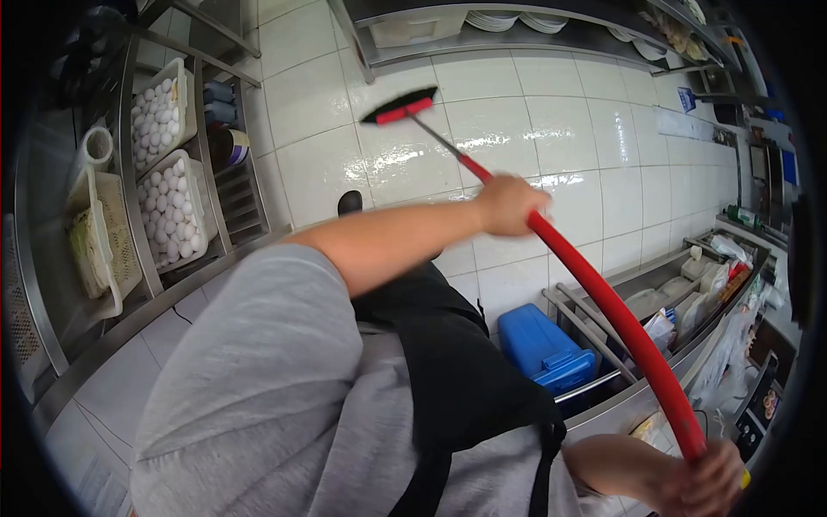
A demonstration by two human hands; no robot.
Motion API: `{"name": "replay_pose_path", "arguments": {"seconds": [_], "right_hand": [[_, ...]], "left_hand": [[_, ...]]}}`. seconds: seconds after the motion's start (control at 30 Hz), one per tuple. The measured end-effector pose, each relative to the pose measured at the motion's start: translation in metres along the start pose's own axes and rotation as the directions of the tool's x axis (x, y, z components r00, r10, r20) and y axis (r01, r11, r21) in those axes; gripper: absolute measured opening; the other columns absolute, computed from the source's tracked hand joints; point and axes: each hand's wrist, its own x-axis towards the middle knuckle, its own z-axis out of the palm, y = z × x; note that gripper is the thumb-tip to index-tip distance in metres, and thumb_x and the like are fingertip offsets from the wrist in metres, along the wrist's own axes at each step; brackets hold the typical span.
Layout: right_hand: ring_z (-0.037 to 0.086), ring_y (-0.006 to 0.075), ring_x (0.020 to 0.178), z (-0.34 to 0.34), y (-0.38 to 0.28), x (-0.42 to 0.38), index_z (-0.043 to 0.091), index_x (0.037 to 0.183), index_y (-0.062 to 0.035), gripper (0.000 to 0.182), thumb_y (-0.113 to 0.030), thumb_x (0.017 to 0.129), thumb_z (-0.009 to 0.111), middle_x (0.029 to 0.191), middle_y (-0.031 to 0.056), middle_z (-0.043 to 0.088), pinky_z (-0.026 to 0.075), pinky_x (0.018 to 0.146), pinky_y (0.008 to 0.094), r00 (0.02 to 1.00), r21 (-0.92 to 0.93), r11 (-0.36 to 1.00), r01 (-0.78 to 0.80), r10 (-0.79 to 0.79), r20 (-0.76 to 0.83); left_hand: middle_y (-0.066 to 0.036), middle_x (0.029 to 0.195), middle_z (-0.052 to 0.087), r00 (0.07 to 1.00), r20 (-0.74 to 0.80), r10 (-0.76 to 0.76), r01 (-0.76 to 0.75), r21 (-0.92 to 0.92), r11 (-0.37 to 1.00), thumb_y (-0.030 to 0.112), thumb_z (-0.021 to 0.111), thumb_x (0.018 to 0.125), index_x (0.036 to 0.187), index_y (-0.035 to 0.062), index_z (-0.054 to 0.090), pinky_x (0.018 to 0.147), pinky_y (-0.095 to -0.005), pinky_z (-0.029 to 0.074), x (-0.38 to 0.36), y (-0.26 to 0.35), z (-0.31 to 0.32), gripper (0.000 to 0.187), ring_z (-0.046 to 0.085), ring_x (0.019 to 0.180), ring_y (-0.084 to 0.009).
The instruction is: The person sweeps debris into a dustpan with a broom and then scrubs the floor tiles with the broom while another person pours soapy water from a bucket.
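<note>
A long broom with a red handle (607, 302) slants across the view. Its red head with black bristles (401, 107) rests on the white tiled floor (405, 168), which looks wet in places. My left hand (514, 205) is closed around the handle partway down, the arm reaching across in front of my body. At the lower right, my right hand (702, 482) grips the top end of the handle; it is slightly blurred. The tip of my black shoe (350, 202) shows beneath my left forearm.
Left, a steel rack (142, 215) holds baskets of white eggs (170, 211) and a basket of vegetables (86, 246). Ahead is a shelf with stacked plates (493, 21). On the right, a blue bin (543, 345) stands by a cluttered steel counter (680, 302).
</note>
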Motion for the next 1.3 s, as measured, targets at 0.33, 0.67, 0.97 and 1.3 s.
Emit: {"name": "replay_pose_path", "arguments": {"seconds": [0.33, 0.67, 0.97, 1.3], "right_hand": [[0.033, 0.0035, 0.038, -0.029, -0.087, -0.02, 0.034, 0.061, -0.0174, 0.036, -0.03, 0.093, 0.045, 0.049, -0.009, 0.033, 0.032, 0.044, 0.0221, 1.0, -0.118, 0.993, -0.028, 0.026, -0.015], [0.032, 0.0111, 0.04, -0.057, 0.079, -0.079, 0.039, 0.059, -0.0127, 0.035, -0.027, 0.09, 0.049, 0.047, -0.0018, 0.037, 0.026, 0.047, 0.0286, 0.933, -0.296, 0.955, -0.022, -0.086, -0.349], [0.033, 0.0037, 0.04, -0.07, -0.078, -0.015, 0.033, 0.061, -0.0171, 0.037, -0.033, 0.094, 0.043, 0.048, -0.01, 0.033, 0.034, 0.046, 0.0233, 0.987, -0.134, 0.991, -0.03, 0.007, -0.163], [0.039, 0.0199, 0.045, -0.076, 0.17, -0.062, 0.044, 0.063, -0.0063, 0.033, -0.026, 0.087, 0.054, 0.051, 0.0058, 0.041, 0.033, 0.052, 0.0353, 0.86, -0.383, 0.919, -0.087, -0.125, -0.495]], "left_hand": [[-0.01, 0.06, 0.058, 0.933, 0.284, 0.221, -0.118, -0.339, 0.933, 0.037, 0.061, 0.079, 0.066, 0.0132, 0.052, 0.056, -0.0462, 0.046, 0.013, 0.107, 0.089, 0.029, 0.06, 0.062, -0.0339], [-0.013, 0.068, 0.058, 0.98, 0.198, 0.016, -0.049, 0.159, 0.986, 0.026, 0.065, 0.079, 0.069, 0.0097, 0.051, 0.061, -0.044, 0.045, 0.112, -0.068, 0.043, 0.024, 0.059, 0.071, -0.035], [-0.01, 0.065, 0.062, 0.858, 0.489, 0.155, -0.032, -0.251, 0.967, 0.035, 0.065, 0.073, 0.066, 0.0135, 0.058, 0.063, -0.0443, 0.049, 0.066, 0.114, 0.101, 0.023, 0.063, 0.068, -0.0314], [-0.017, 0.083, 0.062, 0.852, 0.523, -0.036, -0.138, 0.289, 0.947, 0.025, 0.07, 0.072, 0.08, 0.0054, 0.059, 0.075, -0.0415, 0.048, 0.244, -0.13, 0.062, 0.024, 0.061, 0.084, -0.0343]]}}
